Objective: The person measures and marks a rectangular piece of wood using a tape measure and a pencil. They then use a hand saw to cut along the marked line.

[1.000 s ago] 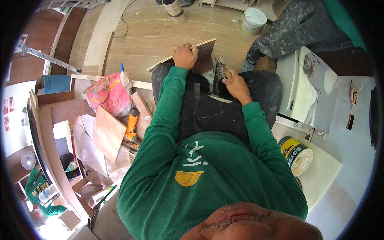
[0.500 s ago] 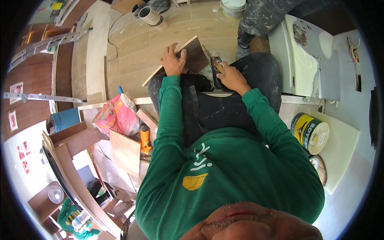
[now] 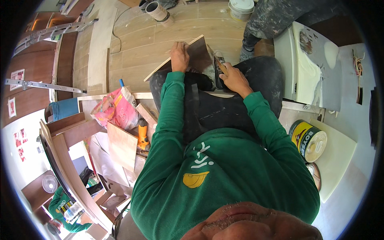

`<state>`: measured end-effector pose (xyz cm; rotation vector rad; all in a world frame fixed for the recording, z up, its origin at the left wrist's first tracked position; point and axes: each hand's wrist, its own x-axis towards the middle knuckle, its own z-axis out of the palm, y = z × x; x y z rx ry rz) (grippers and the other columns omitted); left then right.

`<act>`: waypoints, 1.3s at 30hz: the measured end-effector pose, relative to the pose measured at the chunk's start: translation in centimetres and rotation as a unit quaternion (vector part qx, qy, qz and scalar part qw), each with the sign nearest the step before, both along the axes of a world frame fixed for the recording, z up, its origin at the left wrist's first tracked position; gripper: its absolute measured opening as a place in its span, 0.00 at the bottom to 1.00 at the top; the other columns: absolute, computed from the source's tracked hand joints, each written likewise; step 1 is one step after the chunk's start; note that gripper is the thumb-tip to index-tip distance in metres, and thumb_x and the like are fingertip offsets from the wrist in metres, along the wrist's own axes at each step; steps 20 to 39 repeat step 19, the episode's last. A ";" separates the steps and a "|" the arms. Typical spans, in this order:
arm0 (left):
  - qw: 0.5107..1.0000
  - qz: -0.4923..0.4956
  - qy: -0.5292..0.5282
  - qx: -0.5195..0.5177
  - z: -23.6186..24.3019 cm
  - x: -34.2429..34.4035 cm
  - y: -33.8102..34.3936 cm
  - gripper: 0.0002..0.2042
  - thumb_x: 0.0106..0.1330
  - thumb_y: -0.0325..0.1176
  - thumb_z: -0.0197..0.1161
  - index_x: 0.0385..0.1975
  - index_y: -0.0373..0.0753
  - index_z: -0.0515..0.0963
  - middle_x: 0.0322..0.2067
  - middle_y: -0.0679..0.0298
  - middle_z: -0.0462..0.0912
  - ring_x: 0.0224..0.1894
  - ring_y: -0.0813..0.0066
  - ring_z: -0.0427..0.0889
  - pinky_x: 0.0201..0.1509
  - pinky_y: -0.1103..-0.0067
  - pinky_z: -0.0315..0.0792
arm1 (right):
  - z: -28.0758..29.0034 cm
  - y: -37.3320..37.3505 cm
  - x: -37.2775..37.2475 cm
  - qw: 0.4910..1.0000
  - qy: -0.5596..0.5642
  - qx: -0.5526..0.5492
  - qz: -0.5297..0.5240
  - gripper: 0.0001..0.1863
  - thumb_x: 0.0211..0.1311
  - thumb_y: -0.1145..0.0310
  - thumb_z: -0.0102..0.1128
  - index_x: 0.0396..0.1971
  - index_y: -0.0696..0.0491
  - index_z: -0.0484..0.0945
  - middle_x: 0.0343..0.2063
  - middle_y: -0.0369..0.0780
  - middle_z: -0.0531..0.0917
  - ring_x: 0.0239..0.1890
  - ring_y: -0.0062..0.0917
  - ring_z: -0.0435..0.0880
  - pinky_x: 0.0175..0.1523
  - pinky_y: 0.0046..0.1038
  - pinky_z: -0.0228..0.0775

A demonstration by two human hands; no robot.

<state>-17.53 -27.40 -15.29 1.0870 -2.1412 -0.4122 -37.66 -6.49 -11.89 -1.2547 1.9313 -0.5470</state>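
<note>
A brown-faced wooden panel (image 3: 199, 54) with a pale edge leans over my left knee, tilted up toward the right. My left hand (image 3: 180, 57) grips its upper edge, fingers curled over the far side and fingertips hidden. Held in my right hand (image 3: 236, 80) is a slim tool with a tan wooden handle (image 3: 221, 66). It points up and left, close to the panel's right edge. The tool's working end is hard to make out, and whether it touches the panel I cannot tell.
At my left are a pink bag (image 3: 116, 108), an orange power tool (image 3: 143, 135) and a plywood offcut (image 3: 122, 146). A paint can (image 3: 308, 140) is at my right. Ahead are a grey pipe (image 3: 159, 14), a white bucket (image 3: 241, 9) and another person's leg (image 3: 260, 30).
My left hand has shifted up and right along the panel's edge, its fingers now closer together. My right hand keeps its hold on the tool. The whole view has shifted slightly.
</note>
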 end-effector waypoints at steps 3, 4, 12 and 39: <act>0.998 0.029 0.050 0.032 -0.7 0.5 -0.2 0.06 0.79 0.29 0.62 0.40 0.34 0.83 0.40 0.43 0.82 0.42 0.34 0.81 0.49 0.52 0.74 | 0.6 -0.2 0.2 1.000 -0.004 0.003 0.007 0.30 0.73 0.62 0.67 0.68 0.62 0.71 0.53 0.63 0.86 0.59 0.61 0.85 0.64 0.54 0.76; 0.997 0.035 0.058 0.038 -0.8 0.6 -0.3 0.07 0.80 0.31 0.62 0.40 0.34 0.83 0.40 0.42 0.82 0.42 0.34 0.81 0.50 0.51 0.74 | 1.1 -0.2 0.3 1.000 -0.006 0.008 0.009 0.30 0.73 0.62 0.67 0.67 0.62 0.72 0.52 0.63 0.86 0.58 0.61 0.85 0.63 0.55 0.76; 0.999 0.000 -0.045 0.014 0.4 0.6 1.3 0.12 0.80 0.38 0.62 0.46 0.36 0.85 0.41 0.45 0.84 0.47 0.38 0.83 0.52 0.52 0.75 | 0.5 -0.3 0.3 1.000 0.003 -0.011 0.012 0.31 0.72 0.62 0.68 0.68 0.61 0.71 0.53 0.64 0.86 0.60 0.61 0.83 0.64 0.54 0.75; 0.997 0.027 -0.059 0.043 -1.2 1.2 0.4 0.12 0.75 0.41 0.70 0.47 0.41 0.88 0.43 0.46 0.87 0.47 0.39 0.87 0.54 0.54 0.79 | 0.2 -0.7 0.8 0.999 0.012 0.023 0.025 0.33 0.73 0.60 0.68 0.72 0.58 0.70 0.59 0.63 0.84 0.63 0.59 0.83 0.67 0.53 0.74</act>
